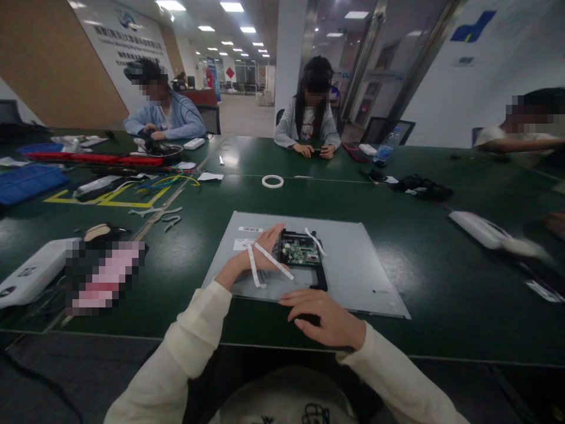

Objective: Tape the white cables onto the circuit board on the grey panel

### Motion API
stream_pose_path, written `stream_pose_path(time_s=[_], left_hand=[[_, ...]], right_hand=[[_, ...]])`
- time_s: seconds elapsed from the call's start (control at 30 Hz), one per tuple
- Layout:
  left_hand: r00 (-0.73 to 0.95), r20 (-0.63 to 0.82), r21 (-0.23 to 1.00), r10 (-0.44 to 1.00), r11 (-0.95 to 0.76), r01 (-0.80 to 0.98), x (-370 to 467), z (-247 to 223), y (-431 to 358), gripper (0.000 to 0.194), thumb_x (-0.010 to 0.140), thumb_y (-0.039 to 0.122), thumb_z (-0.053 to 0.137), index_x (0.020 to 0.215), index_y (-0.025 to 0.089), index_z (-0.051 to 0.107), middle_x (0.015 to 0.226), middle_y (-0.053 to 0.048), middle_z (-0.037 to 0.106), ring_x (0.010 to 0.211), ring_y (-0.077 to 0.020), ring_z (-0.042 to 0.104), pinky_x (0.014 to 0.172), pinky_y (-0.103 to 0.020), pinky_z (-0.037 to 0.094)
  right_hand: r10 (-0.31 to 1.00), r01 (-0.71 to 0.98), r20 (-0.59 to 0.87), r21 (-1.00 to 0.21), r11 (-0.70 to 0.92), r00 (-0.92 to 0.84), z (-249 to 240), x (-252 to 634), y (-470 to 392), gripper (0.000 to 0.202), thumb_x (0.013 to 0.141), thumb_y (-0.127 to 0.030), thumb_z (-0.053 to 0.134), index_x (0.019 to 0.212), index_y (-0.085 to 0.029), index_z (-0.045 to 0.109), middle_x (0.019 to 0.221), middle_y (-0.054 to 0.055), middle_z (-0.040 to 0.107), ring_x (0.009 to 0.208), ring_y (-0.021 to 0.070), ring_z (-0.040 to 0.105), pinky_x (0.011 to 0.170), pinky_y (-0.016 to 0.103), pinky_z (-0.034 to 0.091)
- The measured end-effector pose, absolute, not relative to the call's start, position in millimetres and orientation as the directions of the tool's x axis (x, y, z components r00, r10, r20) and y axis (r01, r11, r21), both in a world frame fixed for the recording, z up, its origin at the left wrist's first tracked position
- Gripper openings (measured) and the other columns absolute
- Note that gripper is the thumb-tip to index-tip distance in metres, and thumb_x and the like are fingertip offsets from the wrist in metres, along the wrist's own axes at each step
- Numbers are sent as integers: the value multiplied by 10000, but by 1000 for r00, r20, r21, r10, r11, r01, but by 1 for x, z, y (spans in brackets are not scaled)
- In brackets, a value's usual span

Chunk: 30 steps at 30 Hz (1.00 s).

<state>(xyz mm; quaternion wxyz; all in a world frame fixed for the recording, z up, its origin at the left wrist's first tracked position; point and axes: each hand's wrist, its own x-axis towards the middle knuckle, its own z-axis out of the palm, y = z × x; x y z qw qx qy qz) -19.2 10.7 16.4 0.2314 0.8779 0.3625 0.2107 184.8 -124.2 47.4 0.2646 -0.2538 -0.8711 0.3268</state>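
A flat grey panel (348, 259) lies on the green table, with a green circuit board (300, 252) in a black frame (321, 277) on it. At the frame's left side is my left hand (263, 250), its fingers together against the frame; what they hold, if anything, is hidden. White strips (273, 261) lie across or hang from that hand, and another white strip (314, 240) crosses the frame's upper right corner. My right hand (324, 318) is over the panel's near edge, fingers apart and curved, holding nothing.
A roll of white tape (272, 181) lies beyond the panel. On the left are a pink item (108, 277), a white device (35, 271), coloured wires and a blue tray (30, 182). Black cables (421, 187) and a bottle (388, 146) are at right. Several people sit around the table.
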Motion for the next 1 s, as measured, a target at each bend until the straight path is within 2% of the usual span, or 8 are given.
stream_pose_path(time_s=[0.27,0.47,0.7,1.0], left_hand=[[641,248,499,726,-663,558,-18,23,-2,1127,563,533,738,1453,185,140,1485,-145,246,1345,-327,273,1114,-463,254],[614,247,476,749,-646,596,-15,21,-7,1026,586,550,720,1417,164,261,1424,-140,376,1308,-322,346,1096,-448,281],[609,312,536,729,-665,520,-15,14,-4,1045,603,553,709,1433,169,204,1436,-142,352,1326,-298,324,1098,-437,288],[618,285,552,733,-653,520,-13,21,-7,1051,589,495,748,1431,183,201,1402,-156,394,1305,-326,351,1075,-488,304]], right_hand=[[632,298,311,-681,669,-709,45,181,-130,159,815,-164,516,846,-178,671,1057,80,677,1071,162,592,949,308,447],[646,333,321,-652,681,-692,43,180,-137,171,834,-185,508,851,-179,679,1051,79,678,1071,162,592,957,310,441],[647,372,351,-595,712,-677,40,180,-146,188,811,-167,528,929,-167,674,1092,89,661,1113,173,564,987,330,415],[680,422,387,-565,709,-622,37,180,-151,201,828,-195,530,977,-180,663,1094,73,661,1078,175,582,957,329,444]])
